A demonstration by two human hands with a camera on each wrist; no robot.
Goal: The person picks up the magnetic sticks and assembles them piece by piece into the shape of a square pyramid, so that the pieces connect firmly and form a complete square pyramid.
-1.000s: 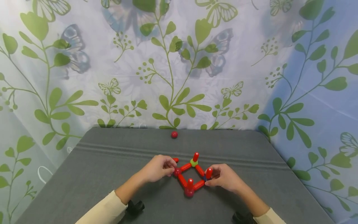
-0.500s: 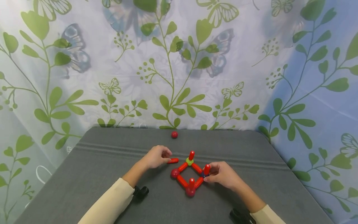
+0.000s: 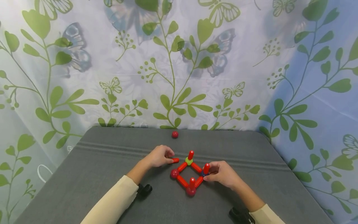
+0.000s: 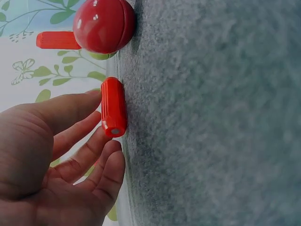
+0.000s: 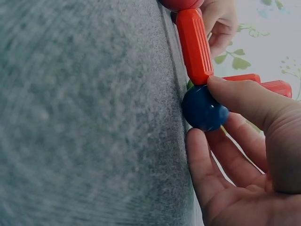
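Note:
A square frame of red rods [image 3: 182, 181] lies on the table, joined at its corners by balls. A dark red ball [image 3: 174, 173] is at the left corner, another red ball [image 3: 191, 191] in front, a green ball [image 3: 188, 161] at the back. Upright rods stand on the green, blue and front balls. My right hand [image 3: 222, 175] holds the blue ball [image 5: 204, 108] at the right corner between thumb and fingers. Left of the frame, my left hand [image 3: 160, 156] pinches a loose red rod [image 4: 114, 108] lying on the table; its far side is hidden.
A single red ball [image 3: 174, 134] sits near the back edge of the grey table [image 3: 126, 140]. Behind the table hangs a curtain [image 3: 179, 62] patterned with leaves and butterflies. Black wrist straps [image 3: 144, 189] show below both forearms.
My left hand has let go of the left corner ball and moved back and left to the loose rod. The frame has shifted slightly left, with my right hand still on the blue ball.

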